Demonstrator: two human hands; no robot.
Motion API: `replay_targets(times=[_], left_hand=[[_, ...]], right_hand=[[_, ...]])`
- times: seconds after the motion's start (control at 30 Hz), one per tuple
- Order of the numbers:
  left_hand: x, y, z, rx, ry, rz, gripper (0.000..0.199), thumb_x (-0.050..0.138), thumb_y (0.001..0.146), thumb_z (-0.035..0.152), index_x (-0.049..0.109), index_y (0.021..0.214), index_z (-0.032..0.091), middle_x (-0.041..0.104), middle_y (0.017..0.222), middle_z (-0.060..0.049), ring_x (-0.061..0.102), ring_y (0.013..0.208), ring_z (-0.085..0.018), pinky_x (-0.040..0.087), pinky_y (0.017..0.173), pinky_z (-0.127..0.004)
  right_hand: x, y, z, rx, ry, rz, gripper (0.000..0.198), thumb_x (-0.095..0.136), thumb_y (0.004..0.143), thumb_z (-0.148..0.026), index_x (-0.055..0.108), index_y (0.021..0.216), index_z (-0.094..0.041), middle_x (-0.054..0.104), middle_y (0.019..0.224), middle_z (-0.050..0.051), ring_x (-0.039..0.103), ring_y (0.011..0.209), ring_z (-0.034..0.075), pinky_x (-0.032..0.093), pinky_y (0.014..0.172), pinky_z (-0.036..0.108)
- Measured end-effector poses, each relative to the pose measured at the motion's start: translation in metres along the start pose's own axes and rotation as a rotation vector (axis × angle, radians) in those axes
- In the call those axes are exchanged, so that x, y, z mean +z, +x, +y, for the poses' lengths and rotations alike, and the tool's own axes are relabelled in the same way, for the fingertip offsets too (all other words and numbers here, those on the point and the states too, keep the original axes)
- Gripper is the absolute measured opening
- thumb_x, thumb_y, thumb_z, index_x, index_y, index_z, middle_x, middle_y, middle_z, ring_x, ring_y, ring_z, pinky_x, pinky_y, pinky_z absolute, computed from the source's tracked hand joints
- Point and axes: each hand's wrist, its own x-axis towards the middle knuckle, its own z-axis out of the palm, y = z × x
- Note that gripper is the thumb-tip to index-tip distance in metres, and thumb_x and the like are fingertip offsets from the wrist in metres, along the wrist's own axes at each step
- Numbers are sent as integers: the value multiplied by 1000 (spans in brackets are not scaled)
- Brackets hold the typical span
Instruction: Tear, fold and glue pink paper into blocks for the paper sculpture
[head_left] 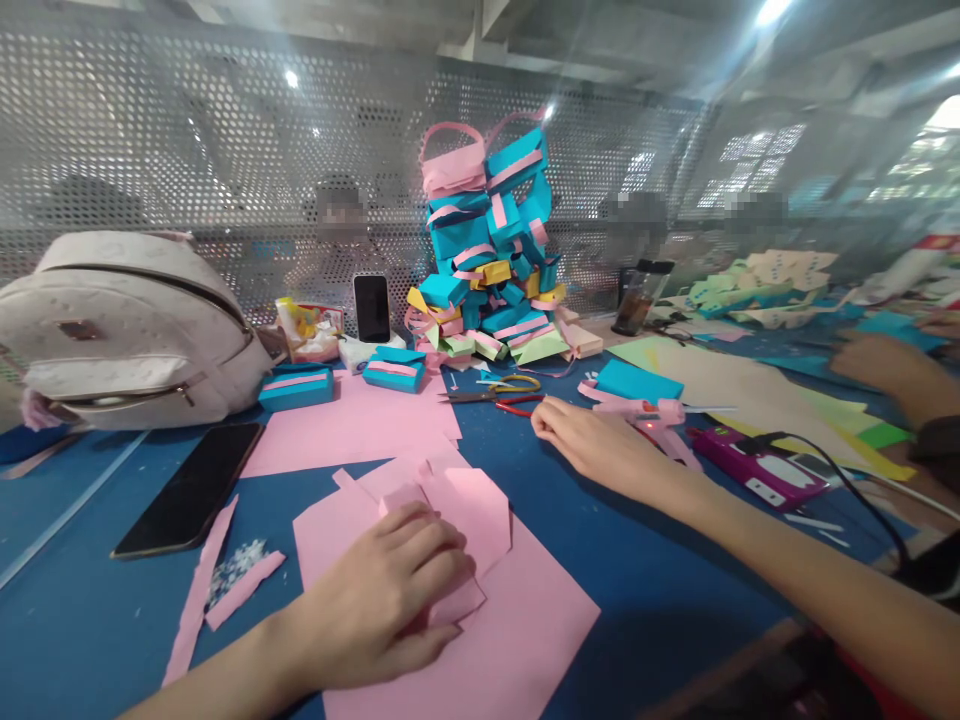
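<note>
My left hand [390, 590] is curved over a folded pink paper piece [476, 510], its fingers and thumb around part of it. That piece lies on a flat pink sheet [517, 640], and my palm hides some of its folds. Out to the right, my right hand [577, 435] is closed at the red handle of the scissors [517, 402]. The scissors lie on the blue table with their blades pointing left. Just beyond that hand are a pink glue gun [660, 412] and a blue folded paper box [637, 382].
A tall stack of blue and pink paper bags [465, 240] stands at the back. Left are a white backpack [135, 330], a black phone [191, 490] and pink strips [202, 590]. A purple power strip [757, 468] with a cable sits right, near another person's arm [885, 370].
</note>
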Motion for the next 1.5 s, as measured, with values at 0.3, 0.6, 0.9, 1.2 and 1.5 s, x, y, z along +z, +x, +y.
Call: replay_targets(times=[0.3,0.6,0.9,1.2,1.5], left_hand=[[1,-1,-1,6,15,-16,30,53,90,29,56,118,17,63,118,-12,59,107,-27,44,101,-46],[2,-1,-3,14,8,20,28,54,90,29,57,116,18,64,116,-11,60,106,-27,45,100,-46],[2,0,-4,0,0,-6,31,55,90,28,56,118,17,63,117,-12,59,106,-27,45,101,-46],[2,-2,-3,-6,-1,-27,31,54,91,30,56,119,17,62,119,-12,58,108,-28,44,101,-46],[2,-1,-3,-6,8,-38,30,53,91,30,57,118,17,62,119,-11,58,108,-27,42,104,-46]], right_hand=[[32,15,14,-34,90,-25,16,46,93,-10,53,83,-20,62,87,1,61,74,15,31,56,24],[29,14,8,-24,72,-23,14,52,90,-10,56,81,-19,64,85,2,61,74,16,31,57,25],[35,13,2,-57,-22,-43,22,44,85,2,53,81,-18,60,85,5,58,78,19,34,63,28],[27,8,4,-31,-34,-9,21,42,88,1,52,84,-18,59,86,5,57,76,18,34,62,28],[23,22,8,40,-10,23,17,44,93,-6,55,89,-18,62,89,4,61,78,19,32,58,28]])
